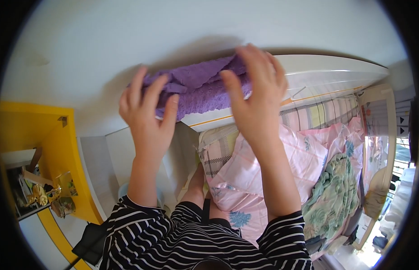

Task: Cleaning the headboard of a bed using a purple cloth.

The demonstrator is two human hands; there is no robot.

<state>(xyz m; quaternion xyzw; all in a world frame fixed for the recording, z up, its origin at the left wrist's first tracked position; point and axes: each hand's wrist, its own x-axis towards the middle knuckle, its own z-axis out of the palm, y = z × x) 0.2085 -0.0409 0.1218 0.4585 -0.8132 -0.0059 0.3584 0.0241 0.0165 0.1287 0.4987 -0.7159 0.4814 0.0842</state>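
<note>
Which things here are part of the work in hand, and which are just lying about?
In hand: fluffy purple cloth, gripped by left hand and right hand, on the white headboard ledge.

Lying about: pink floral quilt, green floral blanket, yellow shelf unit.

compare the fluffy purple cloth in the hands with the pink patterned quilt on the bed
The fluffy purple cloth is plain and bunched; the pink patterned quilt carries blue flower prints. The cloth is gripped by the left hand and right hand against the white wall; the quilt lies loose and untouched. Both are soft fabric.
</note>
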